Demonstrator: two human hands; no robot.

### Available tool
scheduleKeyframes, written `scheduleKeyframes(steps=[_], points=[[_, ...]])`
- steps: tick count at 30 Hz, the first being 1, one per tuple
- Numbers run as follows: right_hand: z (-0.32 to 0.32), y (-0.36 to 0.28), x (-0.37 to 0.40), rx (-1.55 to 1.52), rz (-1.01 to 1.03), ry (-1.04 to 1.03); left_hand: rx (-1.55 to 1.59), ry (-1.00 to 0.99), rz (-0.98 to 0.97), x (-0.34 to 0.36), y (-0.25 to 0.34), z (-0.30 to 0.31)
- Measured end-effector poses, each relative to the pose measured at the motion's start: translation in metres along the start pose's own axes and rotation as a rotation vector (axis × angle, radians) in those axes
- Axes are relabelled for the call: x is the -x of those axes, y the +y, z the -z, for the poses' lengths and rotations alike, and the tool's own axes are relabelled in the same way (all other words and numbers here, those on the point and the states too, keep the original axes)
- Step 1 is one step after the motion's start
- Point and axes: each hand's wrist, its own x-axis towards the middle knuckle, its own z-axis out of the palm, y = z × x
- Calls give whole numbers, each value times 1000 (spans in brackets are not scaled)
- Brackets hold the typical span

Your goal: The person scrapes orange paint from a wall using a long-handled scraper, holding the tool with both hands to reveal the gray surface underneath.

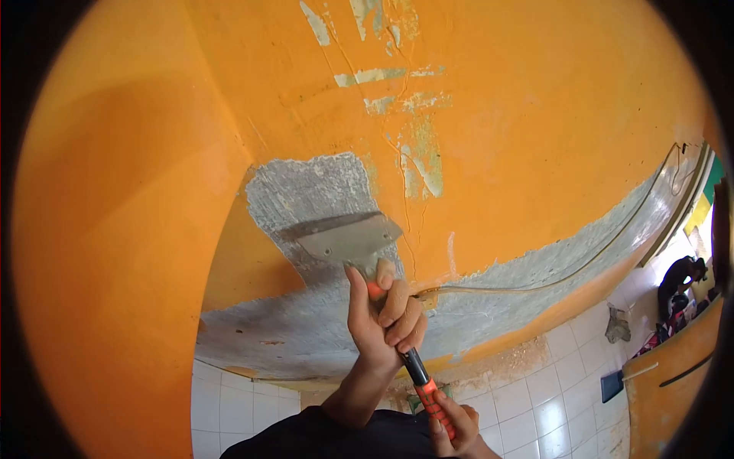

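Note:
A long-handled wall scraper (350, 239) spans both of my hands, its wide metal blade uppermost. My left hand (384, 315) wraps round the upper shaft just below the blade, thumb extended along it. Lower down, my right hand (457, 425) is closed round the red-and-black grip at the handle's end. The blade overlaps a scraped grey patch (313, 187) on the orange wall (527, 138), and its right corner reaches the orange paint. Right of the patch, cracks and pale peeled strips (420, 168) run up the paint.
A cable (527, 289) runs across the bared grey band to the right, from a small box (428, 298). At left an orange wall corner (153, 229) juts forward. White tiles (547, 386) lie below. A person (677, 283) in dark clothes is at far right.

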Motion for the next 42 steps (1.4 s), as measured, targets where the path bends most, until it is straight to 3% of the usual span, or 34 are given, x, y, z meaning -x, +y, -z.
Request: scheduleKeyframes(steps=[12, 15, 18, 24, 27, 42], points=[[2, -6, -13, -196, -7, 3, 10, 21, -2, -7, 1, -11], [5, -10, -9, -194, -66, -49, 34, -26, -2, -10, 4, -15], [1, -9, -15, -133, 33, -4, 53, -22, 22, -10, 2, -10], [-1, -15, -16, -181, -51, 41, 18, -20, 4, -19, 8, -18], [1, -12, -26, -154, 25, 18, 4, -45, -2, -20, 8, -22], [-2, -15, -32, -158, 25, 34, 34, -69, -9, -28, 10, -26]])
